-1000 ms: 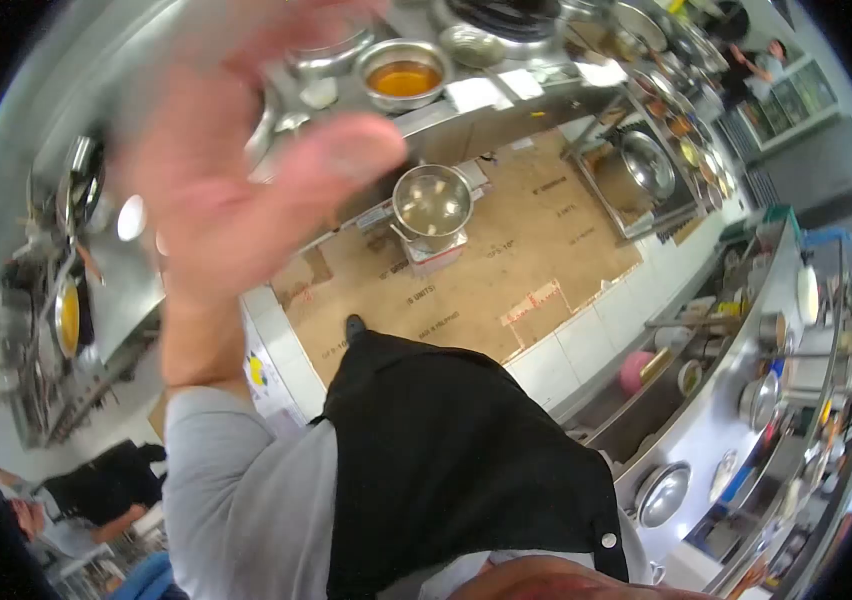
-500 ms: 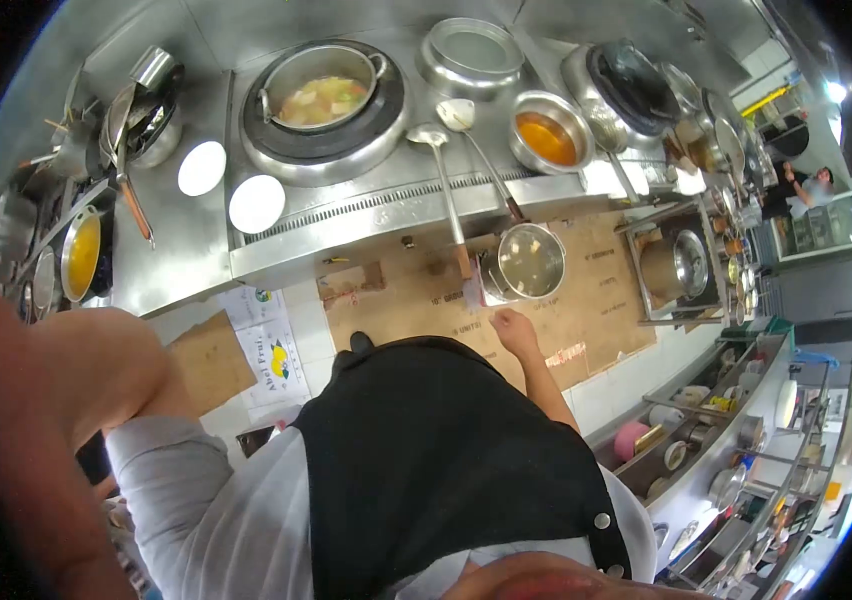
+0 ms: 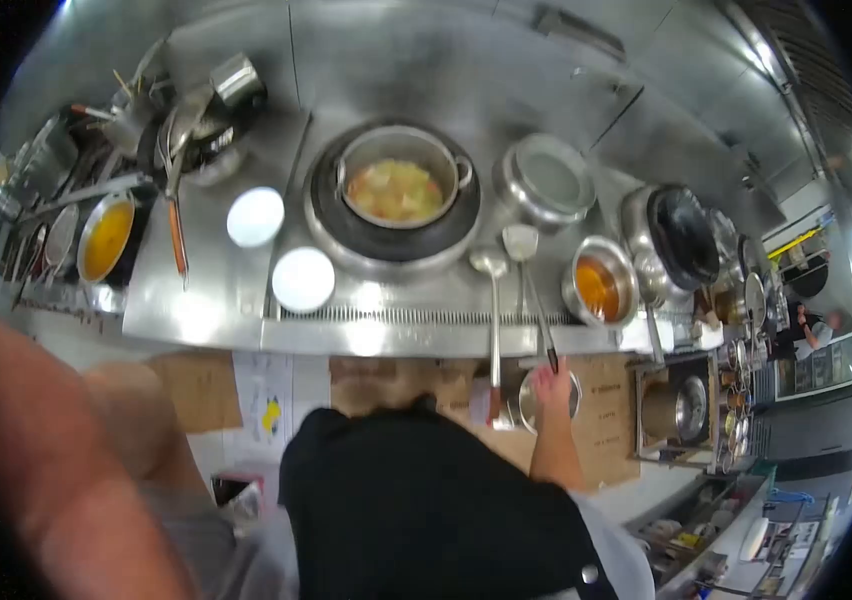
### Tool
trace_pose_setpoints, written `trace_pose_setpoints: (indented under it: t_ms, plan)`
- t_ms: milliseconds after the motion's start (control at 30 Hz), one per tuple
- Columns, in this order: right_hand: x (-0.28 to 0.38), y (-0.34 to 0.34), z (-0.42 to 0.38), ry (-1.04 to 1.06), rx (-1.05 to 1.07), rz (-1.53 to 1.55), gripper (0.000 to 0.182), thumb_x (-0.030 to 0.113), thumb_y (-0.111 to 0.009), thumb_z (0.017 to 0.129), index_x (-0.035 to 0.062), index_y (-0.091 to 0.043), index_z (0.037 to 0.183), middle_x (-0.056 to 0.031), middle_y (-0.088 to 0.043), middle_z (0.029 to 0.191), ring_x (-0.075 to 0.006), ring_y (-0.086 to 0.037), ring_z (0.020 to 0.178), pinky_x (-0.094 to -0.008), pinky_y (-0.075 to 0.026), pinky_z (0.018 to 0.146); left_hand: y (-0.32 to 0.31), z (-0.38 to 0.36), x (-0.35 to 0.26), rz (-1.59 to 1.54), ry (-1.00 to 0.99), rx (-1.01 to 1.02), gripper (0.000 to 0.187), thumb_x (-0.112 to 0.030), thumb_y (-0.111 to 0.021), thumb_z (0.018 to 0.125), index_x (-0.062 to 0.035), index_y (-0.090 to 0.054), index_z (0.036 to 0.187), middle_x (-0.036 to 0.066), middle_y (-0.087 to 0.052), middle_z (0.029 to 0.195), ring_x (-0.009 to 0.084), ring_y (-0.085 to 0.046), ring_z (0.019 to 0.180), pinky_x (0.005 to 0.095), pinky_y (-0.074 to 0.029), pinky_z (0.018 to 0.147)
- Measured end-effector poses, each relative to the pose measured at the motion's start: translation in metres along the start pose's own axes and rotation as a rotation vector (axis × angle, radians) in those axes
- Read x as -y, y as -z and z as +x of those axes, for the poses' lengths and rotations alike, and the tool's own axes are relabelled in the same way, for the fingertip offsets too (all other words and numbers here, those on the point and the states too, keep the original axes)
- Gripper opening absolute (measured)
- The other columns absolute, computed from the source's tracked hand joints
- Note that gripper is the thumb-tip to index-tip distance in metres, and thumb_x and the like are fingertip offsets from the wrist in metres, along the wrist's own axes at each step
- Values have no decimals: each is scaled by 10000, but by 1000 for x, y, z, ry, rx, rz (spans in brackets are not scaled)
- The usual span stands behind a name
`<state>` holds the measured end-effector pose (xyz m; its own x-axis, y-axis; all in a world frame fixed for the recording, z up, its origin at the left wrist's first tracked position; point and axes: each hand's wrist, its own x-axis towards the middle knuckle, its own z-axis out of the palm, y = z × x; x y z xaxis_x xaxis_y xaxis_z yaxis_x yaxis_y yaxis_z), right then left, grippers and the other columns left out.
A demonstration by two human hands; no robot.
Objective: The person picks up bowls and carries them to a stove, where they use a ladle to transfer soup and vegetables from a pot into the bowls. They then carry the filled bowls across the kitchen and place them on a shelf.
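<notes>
My right hand (image 3: 552, 385) is at the dark handle end of a turner (image 3: 536, 295), its fingers on either side of the handle. The turner's pale head rests on the steel stove top beside a ladle (image 3: 495, 320). Under my right hand, a round pot (image 3: 527, 402) is partly hidden. My left hand (image 3: 61, 455) is large and blurred at the left edge, close to the camera; its fingers cannot be made out. A pot of soup with chunks (image 3: 398, 185) sits on the black burner ring.
Two white plates (image 3: 303, 280) lie left of the burner. A bowl of orange liquid (image 3: 598, 289), a covered-looking steel pot (image 3: 552, 178) and a black wok (image 3: 684, 238) stand right. At the left is a pan of yellow liquid (image 3: 108, 240). Another person (image 3: 814, 335) stands far right.
My right hand has moved up from beside the round pot to the turner's handle. The view has tilted, so the stove appears lower. My left hand stays near the camera.
</notes>
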<state>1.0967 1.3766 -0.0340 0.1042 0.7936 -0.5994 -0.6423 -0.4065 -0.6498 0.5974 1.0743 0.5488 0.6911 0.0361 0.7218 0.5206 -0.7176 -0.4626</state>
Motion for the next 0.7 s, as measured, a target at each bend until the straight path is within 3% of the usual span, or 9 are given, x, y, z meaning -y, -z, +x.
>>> trace_pose_setpoints:
  t_ms: [33,100,200,333,400,467,567,700]
  plan:
    - [1,7,22,13,-28,98,209,278,-660,1035,72,-626,1037,-90,-647,789,-238,-636,649,-385,-563,590,-1,10,-1,-6,12,7,360,-242,-562,1025,31,-626,1251,200,-666,1306,259,-675,1207,394,-561,1065]
    - [2,27,67,59,-44,15,221,268,-643,1038,61,-607,971,-101,-633,769,-239,-637,679,-390,-572,609,-4,24,3,0,7,24,362,-250,-546,1034,33,-623,1246,204,-663,1304,261,-674,1210,395,-564,1065]
    - [29,-20,59,293,-82,-57,210,234,-685,1016,48,-593,983,-104,-635,815,-212,-626,700,-378,-575,624,-9,33,9,18,-10,62,368,-263,-521,1047,36,-618,1238,209,-660,1301,264,-674,1214,395,-568,1066]
    - [84,-161,-3,737,-31,-161,294,206,-797,949,32,-610,1095,-71,-646,935,-172,-609,747,-367,-575,626,-15,35,26,24,-7,52,380,-279,-487,1064,41,-612,1228,216,-655,1297,268,-674,1218,395,-573,1067]
    - [103,-232,-14,892,0,-318,322,252,-790,966,33,-615,1125,-63,-652,958,-178,-626,812,-361,-584,643,-13,32,34,27,-18,47,388,-287,-471,1073,43,-609,1223,220,-653,1295,270,-673,1221,395,-575,1067]
    - [115,-272,30,726,-112,-487,329,288,-777,980,31,-616,1110,-68,-656,965,-179,-637,842,-364,-617,673,-8,27,40,38,-30,42,397,-296,-454,1081,45,-606,1218,224,-651,1293,272,-673,1223,395,-578,1067]
    - [125,-337,43,622,-64,-9,298,289,-734,1012,22,-611,1061,-78,-657,966,-183,-652,875,-397,-657,696,3,11,54,61,-37,22,412,-308,-429,1094,48,-601,1210,229,-647,1290,275,-673,1227,395,-582,1068]
    - [129,-385,-21,798,384,-318,228,225,-662,1052,16,-580,1014,-119,-651,1001,-206,-657,952,-421,-679,719,34,-24,79,90,-10,-23,435,-325,-396,1111,52,-595,1200,237,-643,1286,278,-672,1232,395,-587,1069]
